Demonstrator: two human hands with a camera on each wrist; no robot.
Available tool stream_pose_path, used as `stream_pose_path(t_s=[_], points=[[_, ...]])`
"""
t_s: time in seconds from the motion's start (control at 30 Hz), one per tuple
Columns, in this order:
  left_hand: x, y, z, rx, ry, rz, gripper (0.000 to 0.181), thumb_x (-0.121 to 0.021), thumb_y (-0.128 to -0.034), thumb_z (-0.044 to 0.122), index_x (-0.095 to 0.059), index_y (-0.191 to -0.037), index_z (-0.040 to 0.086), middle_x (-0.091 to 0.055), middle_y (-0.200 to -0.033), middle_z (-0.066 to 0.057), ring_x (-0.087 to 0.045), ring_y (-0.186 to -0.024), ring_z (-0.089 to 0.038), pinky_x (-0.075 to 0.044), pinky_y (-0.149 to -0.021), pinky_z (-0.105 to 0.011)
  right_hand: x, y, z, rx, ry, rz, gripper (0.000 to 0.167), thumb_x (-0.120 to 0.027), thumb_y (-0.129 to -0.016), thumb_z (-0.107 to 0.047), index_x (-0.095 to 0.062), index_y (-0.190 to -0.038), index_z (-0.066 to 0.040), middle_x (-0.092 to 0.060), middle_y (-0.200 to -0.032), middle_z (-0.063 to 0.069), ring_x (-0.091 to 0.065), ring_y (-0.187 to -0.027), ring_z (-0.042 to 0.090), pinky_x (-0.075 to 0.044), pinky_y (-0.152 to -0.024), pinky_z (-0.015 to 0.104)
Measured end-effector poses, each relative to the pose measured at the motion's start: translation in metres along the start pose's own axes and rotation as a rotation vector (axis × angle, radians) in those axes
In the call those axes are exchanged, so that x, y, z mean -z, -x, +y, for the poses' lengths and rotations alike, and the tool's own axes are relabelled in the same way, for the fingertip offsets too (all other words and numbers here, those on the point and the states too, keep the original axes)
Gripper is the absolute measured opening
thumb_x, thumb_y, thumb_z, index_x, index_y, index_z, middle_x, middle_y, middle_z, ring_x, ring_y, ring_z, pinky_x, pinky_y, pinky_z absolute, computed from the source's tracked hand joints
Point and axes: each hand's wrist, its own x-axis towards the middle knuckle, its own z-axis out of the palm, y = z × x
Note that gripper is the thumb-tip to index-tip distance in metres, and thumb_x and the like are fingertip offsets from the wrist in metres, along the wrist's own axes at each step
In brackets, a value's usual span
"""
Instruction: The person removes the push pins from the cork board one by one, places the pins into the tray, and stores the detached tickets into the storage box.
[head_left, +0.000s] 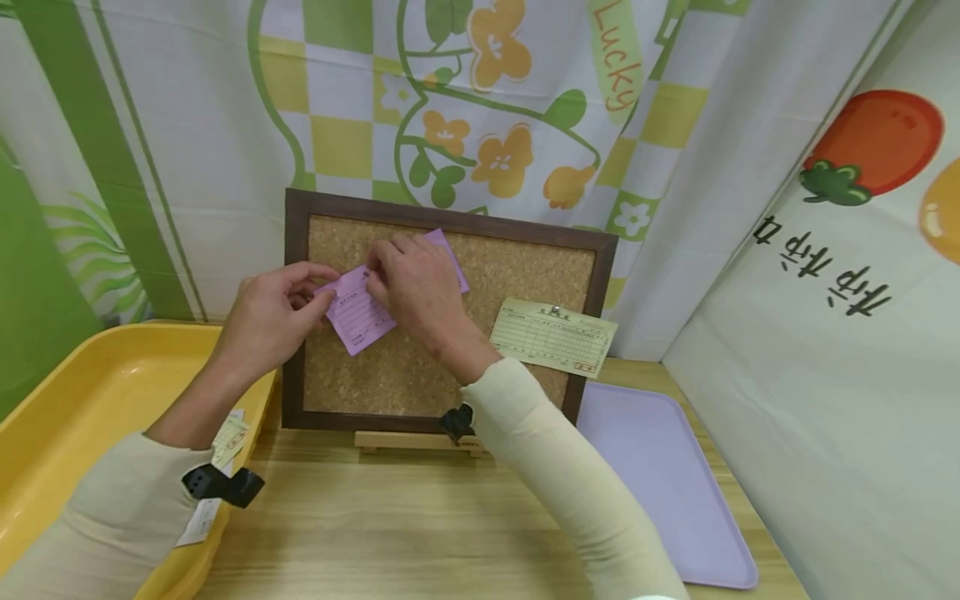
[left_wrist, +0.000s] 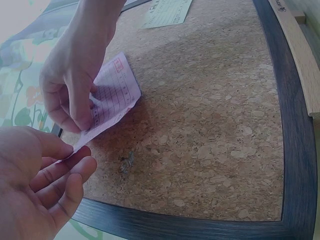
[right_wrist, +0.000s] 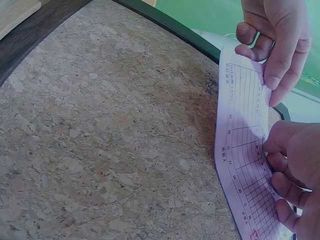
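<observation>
A pink receipt slip (head_left: 358,312) with printed lines lies tilted against the upper left of a cork board (head_left: 390,375) in a dark wooden frame. My left hand (head_left: 273,321) pinches the slip's left corner between thumb and finger. Curled at the slip's upper edge, near its middle, my right hand (head_left: 420,287) grips it there and covers part of it. In the right wrist view the slip (right_wrist: 240,130) bows away from the cork. A pale yellow receipt slip (head_left: 551,342) hangs at the board's right side under a small silvery fastener (head_left: 556,310).
The board leans on a small wooden stand (head_left: 412,440) on the wooden table (head_left: 360,517). At left is a yellow tray (head_left: 112,342) with paper slips (head_left: 228,442) inside. A lilac tray (head_left: 652,467) lies at right. A patterned curtain (head_left: 337,108) hangs behind.
</observation>
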Motion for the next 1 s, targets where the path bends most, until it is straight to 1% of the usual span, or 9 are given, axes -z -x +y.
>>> stream_pose_path(t_s=[0.17,0.47,0.57,0.77,0.9,1.0], points=[[0.000,0.000,0.000,-0.005,-0.005,0.004,0.020,-0.064,-0.1020,0.009,-0.071,-0.119,0.001,-0.073,-0.090,-0.012,-0.067,-0.072,-0.024,-0.046,-0.054,-0.021,-0.001,0.000,0.001,0.006,-0.003,0.006,0.009,-0.070,-0.096,-0.020,-0.076,-0.100,-0.014,-0.071,-0.095,-0.001,-0.060,-0.083,0.018,-0.047,-0.075,0.032],[0.001,0.001,0.000,-0.002,-0.008,-0.002,0.020,-0.064,-0.1024,0.010,-0.071,-0.119,0.002,-0.073,-0.090,-0.012,-0.066,-0.072,-0.024,-0.046,-0.054,-0.022,0.003,0.001,0.000,-0.003,-0.047,-0.011,0.010,-0.069,-0.098,-0.020,-0.076,-0.100,-0.014,-0.069,-0.095,-0.001,-0.059,-0.083,0.017,-0.046,-0.075,0.031],[0.002,0.002,0.000,0.005,-0.010,-0.006,0.021,-0.064,-0.1025,0.011,-0.071,-0.120,0.002,-0.073,-0.090,-0.012,-0.066,-0.073,-0.024,-0.045,-0.054,-0.023,0.006,0.002,-0.001,-0.015,-0.089,-0.042,0.009,-0.068,-0.097,-0.019,-0.075,-0.100,-0.013,-0.068,-0.095,-0.001,-0.060,-0.083,0.015,-0.047,-0.074,0.028],[0.004,0.004,-0.001,0.012,0.006,-0.016,0.021,-0.064,-0.1029,0.012,-0.071,-0.121,0.002,-0.073,-0.090,-0.012,-0.067,-0.073,-0.027,-0.045,-0.053,-0.023,0.013,0.002,-0.004,-0.079,-0.168,-0.150,0.010,-0.067,-0.097,-0.018,-0.073,-0.103,-0.013,-0.069,-0.098,-0.003,-0.062,-0.083,0.008,-0.048,-0.072,0.020],[0.005,0.006,-0.001,0.011,0.009,-0.019,0.022,-0.063,-0.1035,0.013,-0.070,-0.121,0.002,-0.073,-0.090,-0.011,-0.067,-0.072,-0.027,-0.045,-0.052,-0.023,0.015,0.005,-0.004,-0.116,-0.175,-0.177,0.009,-0.068,-0.096,-0.020,-0.073,-0.101,-0.015,-0.068,-0.096,-0.006,-0.060,-0.080,0.006,-0.046,-0.067,0.019],[0.006,0.007,-0.002,-0.003,0.006,-0.014,0.022,-0.063,-0.1035,0.014,-0.071,-0.121,0.003,-0.073,-0.089,-0.010,-0.067,-0.071,-0.026,-0.044,-0.052,-0.022,0.015,0.008,-0.003,-0.134,-0.178,-0.183,0.007,-0.069,-0.095,-0.022,-0.072,-0.098,-0.017,-0.067,-0.094,-0.008,-0.058,-0.079,0.005,-0.046,-0.065,0.019]])
